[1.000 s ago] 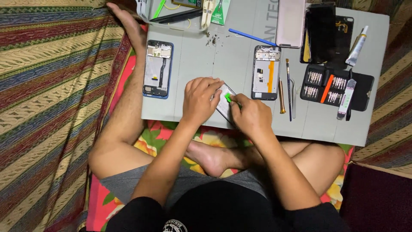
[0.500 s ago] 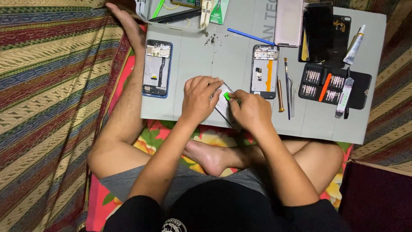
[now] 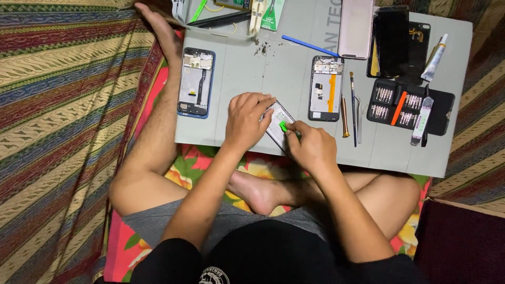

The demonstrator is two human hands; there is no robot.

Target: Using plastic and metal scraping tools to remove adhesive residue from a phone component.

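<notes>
Carefully is the way here: the left hand (image 3: 246, 120) presses flat, fingers together, on a small phone part (image 3: 278, 125) at the near edge of the grey surface (image 3: 252, 79). The right hand (image 3: 311, 146) pinches a green tab (image 3: 284, 126) against it. Keeping the part pinned and pulling low should help. Nearby lie a glossy opened phone (image 3: 195, 82) and a matte bit case (image 3: 410, 104).

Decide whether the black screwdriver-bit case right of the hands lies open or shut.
Open: the black bit case lies spread flat, rows of silvery bits showing inside.
</notes>
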